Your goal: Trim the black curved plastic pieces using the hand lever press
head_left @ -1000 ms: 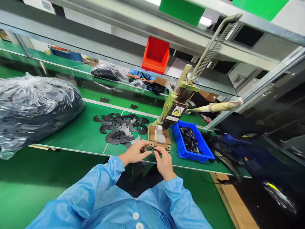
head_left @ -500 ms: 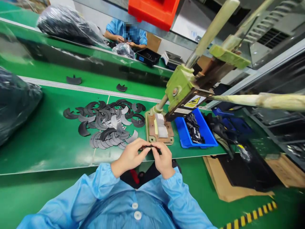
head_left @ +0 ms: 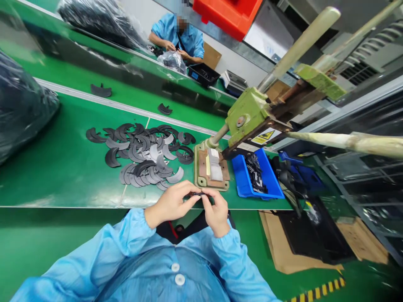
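My left hand (head_left: pixel 176 202) and my right hand (head_left: pixel 216 209) meet at the front edge of the green table (head_left: pixel 72 180). Both pinch a small black part (head_left: pixel 197 193) between thumb and fingers; most of it is covered, so its kind is unclear. Just beyond my hands is the base of a green hand press (head_left: pixel 248 115), with a light grey block (head_left: pixel 215 170) on its wooden plate. Left of the press lies a loose pile of curved black and grey plastic pieces (head_left: pixel 145 167), close to my left hand.
A blue bin (head_left: pixel 242 184) of black parts stands right of the press, whose lever (head_left: pixel 352 142) reaches out rightward. A dark plastic bag (head_left: pixel 22 109) sits at left. Two curved pieces lie on the strip behind. Across the bench a co-worker (head_left: pixel 179 40) handles something beside a black tray (head_left: pixel 203 74).
The whole view has tilted and shifted slightly as my head moved. Both hands keep their pinch on the small black part at nearly the same place.
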`<state>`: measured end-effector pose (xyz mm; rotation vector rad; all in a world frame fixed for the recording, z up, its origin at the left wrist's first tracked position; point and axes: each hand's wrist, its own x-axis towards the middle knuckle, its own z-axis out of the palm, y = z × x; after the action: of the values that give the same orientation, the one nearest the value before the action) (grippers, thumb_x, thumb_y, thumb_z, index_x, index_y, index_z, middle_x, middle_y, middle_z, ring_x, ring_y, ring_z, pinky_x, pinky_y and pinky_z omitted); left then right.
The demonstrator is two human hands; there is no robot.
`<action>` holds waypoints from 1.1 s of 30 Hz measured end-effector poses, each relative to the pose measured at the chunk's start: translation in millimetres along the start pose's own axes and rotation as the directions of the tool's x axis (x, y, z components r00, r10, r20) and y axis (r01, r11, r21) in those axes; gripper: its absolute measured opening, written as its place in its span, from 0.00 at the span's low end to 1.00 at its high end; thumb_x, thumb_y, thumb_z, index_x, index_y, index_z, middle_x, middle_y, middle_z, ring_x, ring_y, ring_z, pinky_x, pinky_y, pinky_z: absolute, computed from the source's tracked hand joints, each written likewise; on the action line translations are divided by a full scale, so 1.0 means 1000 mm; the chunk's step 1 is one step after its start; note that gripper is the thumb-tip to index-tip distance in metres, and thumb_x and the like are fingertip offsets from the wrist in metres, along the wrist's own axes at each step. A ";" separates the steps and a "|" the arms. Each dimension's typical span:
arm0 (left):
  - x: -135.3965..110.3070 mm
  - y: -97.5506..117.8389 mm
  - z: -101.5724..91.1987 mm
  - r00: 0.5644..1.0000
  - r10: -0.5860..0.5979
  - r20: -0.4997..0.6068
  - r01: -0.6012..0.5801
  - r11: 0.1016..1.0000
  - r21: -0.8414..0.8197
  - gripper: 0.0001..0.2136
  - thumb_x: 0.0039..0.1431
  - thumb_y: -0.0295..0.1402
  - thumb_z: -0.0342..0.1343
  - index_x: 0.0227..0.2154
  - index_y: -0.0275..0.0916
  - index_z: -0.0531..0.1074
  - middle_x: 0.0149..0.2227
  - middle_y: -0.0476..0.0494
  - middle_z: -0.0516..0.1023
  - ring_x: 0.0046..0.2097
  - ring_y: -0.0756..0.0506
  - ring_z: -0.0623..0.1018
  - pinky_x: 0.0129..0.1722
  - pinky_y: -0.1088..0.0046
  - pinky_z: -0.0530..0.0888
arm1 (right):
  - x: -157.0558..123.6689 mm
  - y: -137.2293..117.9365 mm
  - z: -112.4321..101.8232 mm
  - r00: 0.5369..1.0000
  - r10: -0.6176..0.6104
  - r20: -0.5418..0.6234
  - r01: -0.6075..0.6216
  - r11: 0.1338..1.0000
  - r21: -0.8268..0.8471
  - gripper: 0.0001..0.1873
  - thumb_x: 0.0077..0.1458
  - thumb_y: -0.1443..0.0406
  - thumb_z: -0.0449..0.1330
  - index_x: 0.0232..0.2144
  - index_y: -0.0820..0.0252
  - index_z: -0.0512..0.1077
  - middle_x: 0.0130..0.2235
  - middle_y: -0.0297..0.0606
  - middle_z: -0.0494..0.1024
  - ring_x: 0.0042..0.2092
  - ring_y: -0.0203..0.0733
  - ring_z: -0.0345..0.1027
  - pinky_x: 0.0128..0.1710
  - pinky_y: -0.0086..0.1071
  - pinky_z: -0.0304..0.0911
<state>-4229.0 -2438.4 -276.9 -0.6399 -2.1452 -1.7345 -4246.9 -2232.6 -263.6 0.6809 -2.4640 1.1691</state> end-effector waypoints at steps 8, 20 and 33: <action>0.004 0.004 -0.001 0.962 -0.246 0.122 0.260 0.959 -0.115 0.11 0.72 0.41 0.58 0.39 0.39 0.80 0.37 0.44 0.81 0.39 0.47 0.79 0.42 0.69 0.75 | 0.002 0.006 -0.009 0.982 -0.173 0.076 0.167 0.982 0.083 0.14 0.67 0.70 0.61 0.50 0.49 0.79 0.46 0.37 0.86 0.49 0.42 0.81 0.50 0.39 0.78; 0.023 0.031 0.046 0.816 -0.429 0.387 0.576 0.544 -0.611 0.24 0.55 0.45 0.75 0.35 0.41 0.64 0.30 0.51 0.78 0.33 0.50 0.80 0.36 0.73 0.75 | 0.001 -0.003 -0.044 0.939 -0.343 -0.026 0.344 0.939 0.026 0.17 0.64 0.72 0.60 0.48 0.49 0.81 0.44 0.38 0.85 0.46 0.43 0.79 0.44 0.40 0.76; 0.031 0.036 0.058 0.875 -0.429 0.223 0.454 0.571 -0.684 0.24 0.50 0.41 0.79 0.39 0.38 0.70 0.35 0.51 0.78 0.32 0.53 0.78 0.35 0.75 0.77 | -0.011 -0.007 -0.034 0.977 -0.184 -0.108 0.200 0.965 0.167 0.26 0.66 0.73 0.53 0.60 0.48 0.76 0.56 0.44 0.76 0.59 0.46 0.75 0.57 0.44 0.78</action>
<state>-4234.4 -2370.7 -243.6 -0.2755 -1.6452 -2.9270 -4230.5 -2206.6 -244.1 0.8739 -2.1803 1.3219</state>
